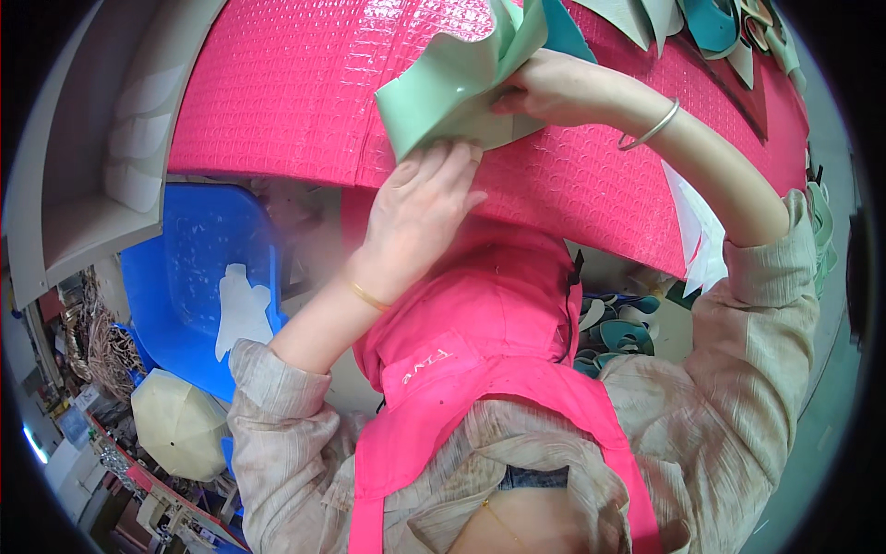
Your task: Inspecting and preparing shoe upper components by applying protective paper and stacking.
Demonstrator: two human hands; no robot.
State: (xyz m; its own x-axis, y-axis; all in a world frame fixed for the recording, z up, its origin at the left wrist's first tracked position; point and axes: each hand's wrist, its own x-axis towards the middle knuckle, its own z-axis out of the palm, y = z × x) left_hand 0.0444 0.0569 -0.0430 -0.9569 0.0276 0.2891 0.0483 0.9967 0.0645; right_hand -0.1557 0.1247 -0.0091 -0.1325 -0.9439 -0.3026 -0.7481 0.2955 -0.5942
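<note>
The sheet [434, 102], pale green, was over the near middle of the table [277, 111], its far part rising in loose folds beside a teal piece [565, 32]; how much of it rested on the table could not be told. The left hand [423, 201] came up over the table's near edge, its fingers laid along the sheet's near rim and its thumb standing apart, so it was not closed round anything. The right hand [563, 90] reached in from the table's right side, fingers curled narrow against the sheet below the folds — whether they truly pinched it could not be told. By its look the sheet would handle as light and supple, springy enough to hold a curve, and its slight sheen suggested it might slide under dry fingertips. It seemed more likely to crease than to break. The near rim looked the best hold for the left hand, the base of the folds for the right — a broad, gentle grip at each. More cut pieces [715, 28] lay at the table's far right.
</note>
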